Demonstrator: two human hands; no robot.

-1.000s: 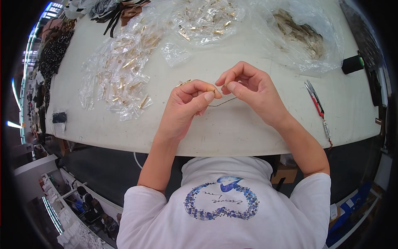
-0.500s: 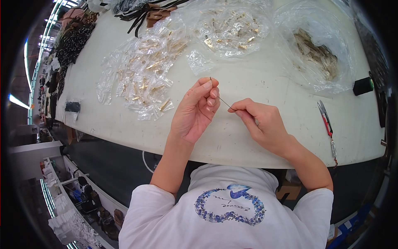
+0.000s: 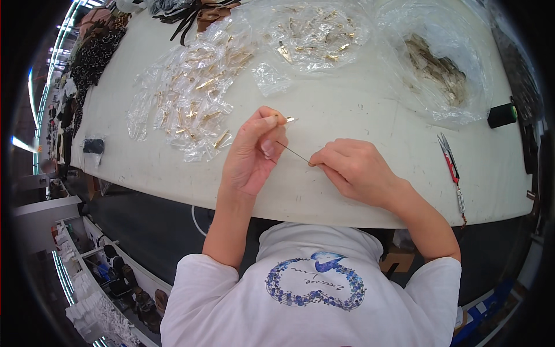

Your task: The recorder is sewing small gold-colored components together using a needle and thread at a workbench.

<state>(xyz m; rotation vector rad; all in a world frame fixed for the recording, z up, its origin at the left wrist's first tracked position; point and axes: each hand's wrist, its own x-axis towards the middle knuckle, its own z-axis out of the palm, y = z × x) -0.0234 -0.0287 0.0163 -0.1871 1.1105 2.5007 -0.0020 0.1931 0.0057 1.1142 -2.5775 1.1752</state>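
Gold clip (image 3: 287,120) pinched in left hand (image 3: 251,153); right hand (image 3: 352,170) pinches thin wire (image 3: 293,152)

My left hand (image 3: 251,153) pinches a small gold metal piece (image 3: 287,120) at the fingertips, raised over the white table (image 3: 358,115). My right hand (image 3: 354,169) pinches the lower end of a thin wire (image 3: 292,152) that runs up-left to the left thumb. Hands close, not touching. Just left of the left hand: a spread of small clear bags with gold pieces (image 3: 191,104). Beyond the grip: a clear bag of gold pieces (image 3: 315,32), and a small empty-looking clear bag (image 3: 270,78) nearer. Far right of the right hand: red-handled snips (image 3: 448,162), a bag of dull brownish parts (image 3: 439,66), a dark thread spool (image 3: 502,114).
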